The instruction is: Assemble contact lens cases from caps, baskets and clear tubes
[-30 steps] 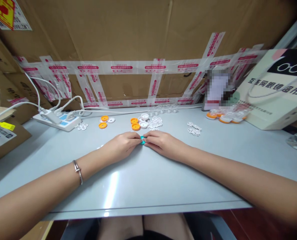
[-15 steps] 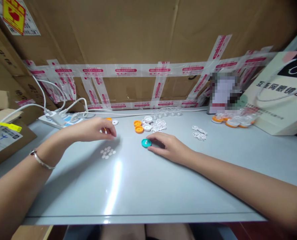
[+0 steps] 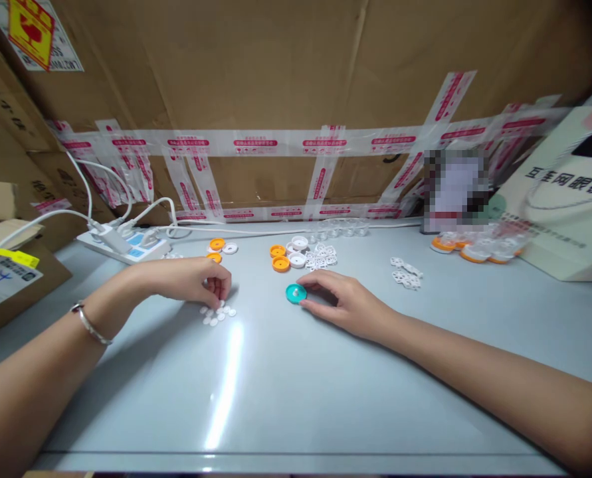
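Observation:
A small teal round cap [image 3: 296,293] lies on the grey table [image 3: 296,392], with a white piece in its middle. My right hand [image 3: 343,303] rests beside it, thumb and forefinger touching its rim. My left hand [image 3: 191,280] hovers over a cluster of tiny white discs [image 3: 217,313], fingertips curled down and pinched at them; whether a disc is between them I cannot make out. A bracelet [image 3: 89,323] sits on my left wrist.
Orange caps [image 3: 278,259] and white caps [image 3: 298,252] lie behind the hands, beside white lacy parts [image 3: 321,256] and more of them [image 3: 406,272]. A power strip [image 3: 126,244] sits far left, a paper bag [image 3: 565,199] at right, taped cardboard behind.
My left hand let go of the teal cap, swung left, then came down over the white discs. My right hand stayed at the cap.

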{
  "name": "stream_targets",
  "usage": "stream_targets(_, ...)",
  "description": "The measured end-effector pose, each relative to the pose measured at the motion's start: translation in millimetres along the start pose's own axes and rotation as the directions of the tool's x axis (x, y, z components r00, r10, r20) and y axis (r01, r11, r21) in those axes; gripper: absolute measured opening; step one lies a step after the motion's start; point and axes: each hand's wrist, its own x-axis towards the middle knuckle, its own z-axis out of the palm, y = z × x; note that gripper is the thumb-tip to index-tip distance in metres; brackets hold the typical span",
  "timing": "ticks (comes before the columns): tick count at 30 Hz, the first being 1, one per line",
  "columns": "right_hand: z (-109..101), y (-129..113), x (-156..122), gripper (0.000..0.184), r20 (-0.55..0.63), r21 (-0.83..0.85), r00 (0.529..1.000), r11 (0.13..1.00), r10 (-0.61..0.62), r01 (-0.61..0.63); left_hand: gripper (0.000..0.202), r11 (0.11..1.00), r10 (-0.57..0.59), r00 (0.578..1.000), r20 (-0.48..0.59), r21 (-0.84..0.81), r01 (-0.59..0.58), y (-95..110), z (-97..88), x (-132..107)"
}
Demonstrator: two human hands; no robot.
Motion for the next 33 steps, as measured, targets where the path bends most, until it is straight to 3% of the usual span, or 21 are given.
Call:
stream_targets(5,0,0,2,0.020,-0.001,0.043,0.999,0.998,0.045,-0.045,0.010,0.994,0.100,0.995,-0.014,-0.051,-0.101,1,-0.8,1)
stream_targets(9,2,2,6,0.027,-0.002,0.091,0.992,0.988,0.123,-0.122,0.011,0.964,0.226,0.953,-0.201,-0.097,-0.249,16,6.2,8)
stream_targets(11,3,3,7,0.027,-0.004,0.112,0.992,0.986,0.124,-0.123,0.009,0.949,0.256,0.899,-0.355,-0.084,-0.303,25,13.9,15)
stream_targets(15,3,3,9,0.022,0.009,0.144,0.996,0.986,0.085,-0.085,0.006,0.915,0.347,0.713,-0.609,0.055,-0.399,41,32.8,34)
stream_targets(19,2,4,9,0.021,0.012,0.166,0.997,0.983,0.071,-0.072,0.011,0.864,0.500,0.582,-0.641,0.329,-0.381,45,46.9,50)
stream_targets(21,2,4,9,0.020,0.012,0.161,0.998,0.985,0.057,-0.058,0.015,0.815,0.576,0.548,-0.607,0.480,-0.325,44,50.7,54)
stream_targets(24,2,5,9,0.020,0.005,0.147,0.999,0.988,0.041,-0.041,0.020,0.739,0.640,0.556,-0.530,0.622,-0.257,41,54.0,58)
stream_targets(28,2,5,9,0.019,0.005,0.150,1.000,0.988,0.026,-0.026,0.026,0.694,0.670,0.582,-0.462,0.667,-0.270,40,55.4,58)
stream_targets(31,3,5,8,0.019,0.004,0.157,1.000,0.987,0.028,-0.028,0.025,0.717,0.651,0.608,-0.455,0.630,-0.297,39,51.1,52)
stream_targets(33,2,6,7,0.019,0.010,0.151,0.999,0.988,0.033,-0.034,0.024,0.789,0.569,0.665,-0.483,0.547,-0.278,38,43.5,44)
